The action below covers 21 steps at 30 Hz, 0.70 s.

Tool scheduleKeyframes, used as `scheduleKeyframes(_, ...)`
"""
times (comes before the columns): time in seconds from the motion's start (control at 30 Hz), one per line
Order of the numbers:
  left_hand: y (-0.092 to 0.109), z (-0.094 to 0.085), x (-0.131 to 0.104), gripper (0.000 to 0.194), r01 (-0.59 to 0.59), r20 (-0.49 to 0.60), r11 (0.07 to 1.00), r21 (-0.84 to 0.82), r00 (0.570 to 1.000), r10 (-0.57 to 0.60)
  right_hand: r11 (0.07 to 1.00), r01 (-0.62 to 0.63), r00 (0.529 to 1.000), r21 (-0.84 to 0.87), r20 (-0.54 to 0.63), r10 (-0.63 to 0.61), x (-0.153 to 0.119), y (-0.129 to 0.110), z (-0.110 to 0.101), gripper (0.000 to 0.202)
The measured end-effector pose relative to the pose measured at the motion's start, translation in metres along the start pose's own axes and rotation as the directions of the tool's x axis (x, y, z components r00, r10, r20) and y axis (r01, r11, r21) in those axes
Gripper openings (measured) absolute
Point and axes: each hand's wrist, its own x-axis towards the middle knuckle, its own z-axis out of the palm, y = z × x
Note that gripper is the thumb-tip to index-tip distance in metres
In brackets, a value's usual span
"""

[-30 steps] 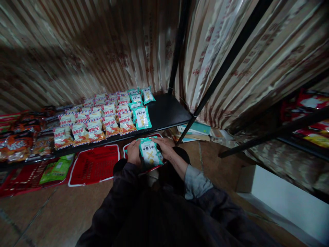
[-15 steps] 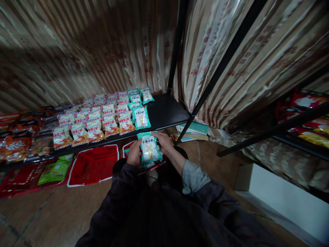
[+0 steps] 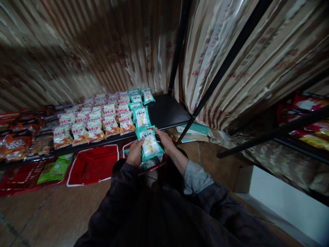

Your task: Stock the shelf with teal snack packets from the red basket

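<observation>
Between my two hands is a teal and white snack bag, its printed front facing up. My left hand is closed on its left edge, the thumb on the front. On the other side my right hand grips the upper right edge. The bag is just in front of the black shelf and above a red basket, which holds more teal packaging and is mostly hidden. A short column of matching teal bags stands on the shelf, beside rows of white and orange snack bags.
Under the shelf, red baskets sit on the tiled floor, one with green packets. Black rack posts rise at the right. Books lie behind a post. A white box and another stocked shelf are further right.
Both hands have raised the teal snack bag slightly towards the shelf edge, and its top now meets the front shelved bag in view. The shelved bags look the same.
</observation>
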Motion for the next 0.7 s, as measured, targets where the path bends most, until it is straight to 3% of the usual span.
scheduleKeyframes(0.13, 0.0, -0.002, 0.013, 0.015, 0.031, -0.031, 0.995, -0.099, 0.999, -0.034, 1.0, -0.021, 0.998, 0.013, 0.067, 0.02, -0.01, 0.011, -0.006, 0.038)
scheduleKeyframes(0.33, 0.005, -0.002, 0.022, 0.019, 0.0, -0.101, 0.993, -0.117, 0.995, -0.012, 0.997, -0.056, 0.976, 0.046, 0.213, 0.045, -0.03, 0.022, -0.009, 0.028)
scheduleKeyframes(0.7, 0.004, -0.002, 0.021, 0.014, 0.0, -0.088, 0.994, -0.112, 0.996, -0.01, 0.994, 0.045, 0.992, 0.099, 0.112, -0.056, -0.034, 0.035, -0.002, 0.035)
